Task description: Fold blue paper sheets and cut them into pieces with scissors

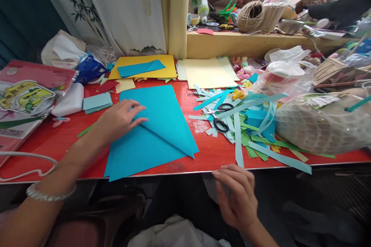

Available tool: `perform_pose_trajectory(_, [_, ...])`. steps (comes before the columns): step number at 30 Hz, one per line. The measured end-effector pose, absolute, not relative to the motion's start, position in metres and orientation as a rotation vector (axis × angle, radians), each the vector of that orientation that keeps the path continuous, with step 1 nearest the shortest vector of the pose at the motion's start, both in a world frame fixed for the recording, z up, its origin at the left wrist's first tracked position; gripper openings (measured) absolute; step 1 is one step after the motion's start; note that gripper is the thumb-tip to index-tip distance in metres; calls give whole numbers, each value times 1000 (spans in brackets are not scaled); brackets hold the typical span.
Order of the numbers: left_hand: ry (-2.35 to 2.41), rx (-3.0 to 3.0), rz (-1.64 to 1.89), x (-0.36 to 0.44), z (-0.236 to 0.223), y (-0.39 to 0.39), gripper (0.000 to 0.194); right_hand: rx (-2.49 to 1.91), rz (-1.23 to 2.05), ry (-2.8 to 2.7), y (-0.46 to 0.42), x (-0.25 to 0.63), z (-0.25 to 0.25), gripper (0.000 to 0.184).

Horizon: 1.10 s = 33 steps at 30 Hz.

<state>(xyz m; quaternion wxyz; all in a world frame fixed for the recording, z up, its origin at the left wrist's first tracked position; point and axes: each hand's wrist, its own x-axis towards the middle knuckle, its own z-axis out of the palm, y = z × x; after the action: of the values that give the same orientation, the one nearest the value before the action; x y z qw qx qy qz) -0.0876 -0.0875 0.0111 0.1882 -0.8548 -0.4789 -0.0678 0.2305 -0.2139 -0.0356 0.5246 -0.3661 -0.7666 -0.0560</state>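
Two or more overlapping sheets of blue paper (156,108) lie on the red table in front of me, the upper one with a slanting edge across the middle. My left hand (124,117) rests on the left part of the paper, fingers stretched and slightly apart. Off the table's front edge, my right hand (237,195) hangs in the air with loosely bent fingers and nothing visible in them. Black-handled scissors (220,115) lie to the right of the paper, among blue, green and yellow paper strips (238,139).
Light blue paper squares (97,102) lie left of the blue sheets. Yellow card (145,63) and cream paper (210,71) lie behind. A net-wrapped round object (324,125) stands at the right, a pink folder (29,100) at the left. A twine ball (251,15) sits on the cluttered ledge.
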Motion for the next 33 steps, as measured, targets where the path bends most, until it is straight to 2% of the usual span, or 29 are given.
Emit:
perform_pose_trajectory(3, [-1041, -2521, -33, -77, 14, -100, 45, -885, -188, -1852, -201, 247, -14, 35])
perform_pose_trajectory(7, [-932, -2573, 60, -72, 9, -101, 36, -858, -188, -1869, -187, 257, -4, 35])
perform_pose_trajectory(12, [-910, -2662, 9, -72, 8, -101, 44, -812, -157, -1992, -181, 253, -7, 34])
perform_pose_trajectory(16, [-1189, -2616, -261, -78, 13, -123, 29, -857, -114, -2065, -175, 257, -5, 32])
perform_pose_trajectory(20, [-1573, -2655, -685, -95, 14, -144, 21, -927, -91, -2101, -166, 268, -3, 28])
perform_pose_trajectory(24, [-2147, -2599, -933, -105, 19, -143, 21, -1011, -143, -2135, -149, 273, -6, 21])
perform_pose_trajectory(28, [-2731, -2404, -923, -102, 26, -128, 44, -1165, -169, -2140, -123, 275, -9, 18])
perform_pose_trajectory(33, [-2875, -2444, -1054, -108, 13, -110, 65, -1501, -110, -2343, -96, 279, -9, 30])
